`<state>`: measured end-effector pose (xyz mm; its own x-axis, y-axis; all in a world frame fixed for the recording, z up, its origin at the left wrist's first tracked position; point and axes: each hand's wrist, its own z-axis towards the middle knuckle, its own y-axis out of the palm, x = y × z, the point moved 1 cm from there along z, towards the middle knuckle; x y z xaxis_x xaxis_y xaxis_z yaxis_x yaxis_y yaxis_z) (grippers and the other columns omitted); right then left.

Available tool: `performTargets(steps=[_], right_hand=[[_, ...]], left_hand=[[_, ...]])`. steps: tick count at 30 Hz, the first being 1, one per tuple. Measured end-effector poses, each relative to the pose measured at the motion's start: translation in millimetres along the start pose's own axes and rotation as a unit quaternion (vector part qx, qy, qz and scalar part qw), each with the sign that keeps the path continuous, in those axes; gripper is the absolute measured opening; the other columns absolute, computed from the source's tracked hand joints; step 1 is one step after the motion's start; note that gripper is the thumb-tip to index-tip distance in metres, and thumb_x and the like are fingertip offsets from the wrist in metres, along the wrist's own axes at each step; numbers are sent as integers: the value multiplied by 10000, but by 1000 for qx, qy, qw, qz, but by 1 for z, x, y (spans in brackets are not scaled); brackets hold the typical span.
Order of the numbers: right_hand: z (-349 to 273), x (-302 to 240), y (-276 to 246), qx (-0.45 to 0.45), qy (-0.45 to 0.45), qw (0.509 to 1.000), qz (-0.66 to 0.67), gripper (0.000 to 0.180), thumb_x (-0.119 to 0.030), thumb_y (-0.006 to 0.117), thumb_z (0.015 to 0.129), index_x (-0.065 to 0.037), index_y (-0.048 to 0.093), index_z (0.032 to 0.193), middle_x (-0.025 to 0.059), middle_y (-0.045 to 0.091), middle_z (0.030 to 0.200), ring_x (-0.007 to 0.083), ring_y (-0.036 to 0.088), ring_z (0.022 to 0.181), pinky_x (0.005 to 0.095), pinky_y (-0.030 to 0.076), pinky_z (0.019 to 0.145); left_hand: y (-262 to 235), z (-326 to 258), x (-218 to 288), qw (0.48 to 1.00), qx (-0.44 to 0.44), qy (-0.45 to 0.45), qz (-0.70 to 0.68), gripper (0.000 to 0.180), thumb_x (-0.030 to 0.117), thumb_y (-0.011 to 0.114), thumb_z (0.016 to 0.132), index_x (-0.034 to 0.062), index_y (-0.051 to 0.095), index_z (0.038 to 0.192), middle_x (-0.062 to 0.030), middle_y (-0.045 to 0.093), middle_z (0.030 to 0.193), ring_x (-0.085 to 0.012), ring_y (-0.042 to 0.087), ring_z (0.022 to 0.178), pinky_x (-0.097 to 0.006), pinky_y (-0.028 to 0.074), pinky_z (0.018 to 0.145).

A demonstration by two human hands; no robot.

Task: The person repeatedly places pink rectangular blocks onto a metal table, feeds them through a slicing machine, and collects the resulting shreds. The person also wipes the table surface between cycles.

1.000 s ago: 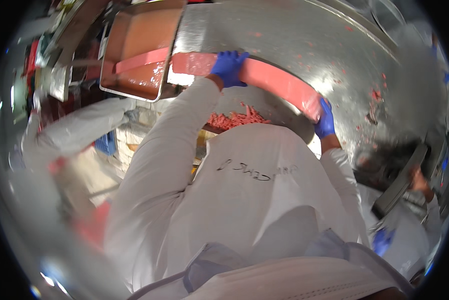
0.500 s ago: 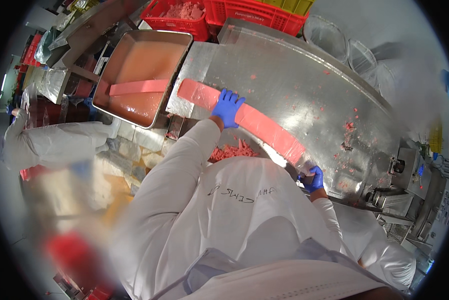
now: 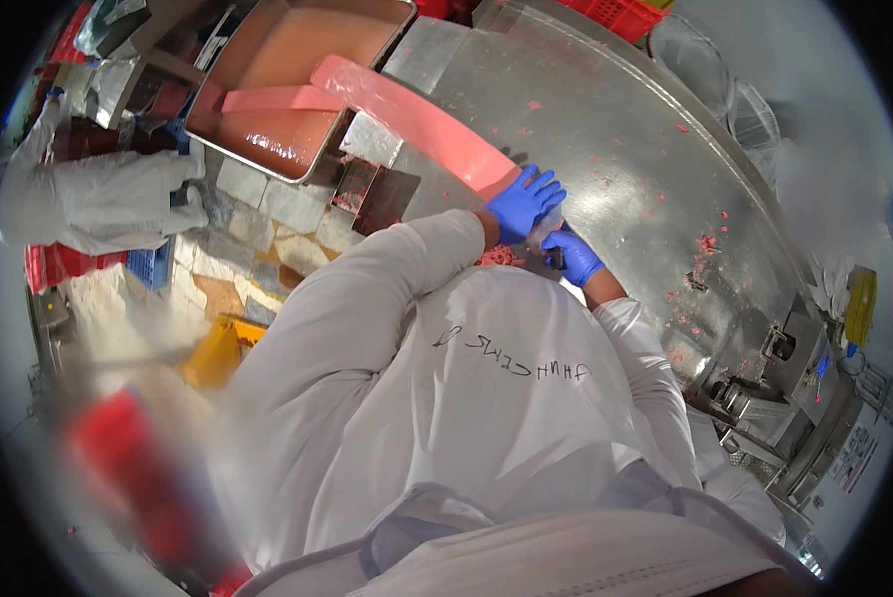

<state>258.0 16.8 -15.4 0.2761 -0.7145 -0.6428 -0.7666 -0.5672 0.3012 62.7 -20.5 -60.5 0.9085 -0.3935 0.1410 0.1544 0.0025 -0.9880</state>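
Observation:
A long pink sausage log (image 3: 421, 124) in clear casing slants from the tray's edge down to my hands, its far end over the tray. My left hand (image 3: 524, 204) lies across the log's near end, fingers stretched out and slightly apart, its thumb hidden. Bunched clear casing (image 3: 546, 231) sticks out beyond that end. My right hand (image 3: 573, 257) is closed on this casing close to my apron; a small dark patch by its fingers is too unclear to name. A second pink log (image 3: 277, 98) lies in the metal tray (image 3: 310, 169) of cloudy orange liquid.
The steel table (image 3: 605, 179) carries scattered pink meat scraps (image 3: 707, 244). A red crate (image 3: 615, 15) stands at its far edge, with bag-lined bins (image 3: 690, 60) beside it. Metal machinery (image 3: 765, 388) is at right. Another person in white (image 3: 108, 194) is at left, near a yellow bin (image 3: 222, 348).
The log has slid up and left, its far end now over the tray. My right hand has moved left with the casing end, and my left hand has come right, close to it.

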Motion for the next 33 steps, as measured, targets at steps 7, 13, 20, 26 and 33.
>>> performTargets(steps=[7,13,20,26,33], right_hand=[[-11,50,-82,43,103,991,79,595,-204,633,836,-94,579,1419,87,655,1228,241,670,1019,393,569,856],[-25,95,-116,10,164,972,170,573,-181,502,886,-85,607,1441,161,653,1345,307,646,1222,447,530,1064],[-14,82,-113,74,207,974,55,606,-155,491,874,-114,615,1466,137,678,1288,231,699,1020,349,593,827],[-18,61,-105,69,200,976,54,609,-109,485,880,-96,610,1476,150,666,1335,257,689,1092,372,577,926],[-13,43,-92,71,204,976,-31,593,-87,501,868,-70,636,1445,118,658,1369,267,662,1165,356,543,989]], left_hand=[[5,-12,-116,983,-163,-79,15,308,265,504,992,195,784,1100,-121,796,1042,-291,718,1071,-445,396,1136],[9,-41,-206,946,-43,-314,-64,366,395,541,968,146,807,996,-148,783,965,-324,738,926,-413,472,1009],[-30,-73,-303,899,-111,-417,-72,430,452,570,961,96,805,1010,-176,784,1051,-397,741,998,-499,555,918],[10,-107,-335,815,115,-547,-156,518,488,435,1066,105,768,1167,-220,769,1067,-439,737,989,-535,562,877],[8,-101,-187,848,142,-434,-270,466,477,473,1068,113,748,1163,-246,748,953,-449,728,876,-532,565,794]])
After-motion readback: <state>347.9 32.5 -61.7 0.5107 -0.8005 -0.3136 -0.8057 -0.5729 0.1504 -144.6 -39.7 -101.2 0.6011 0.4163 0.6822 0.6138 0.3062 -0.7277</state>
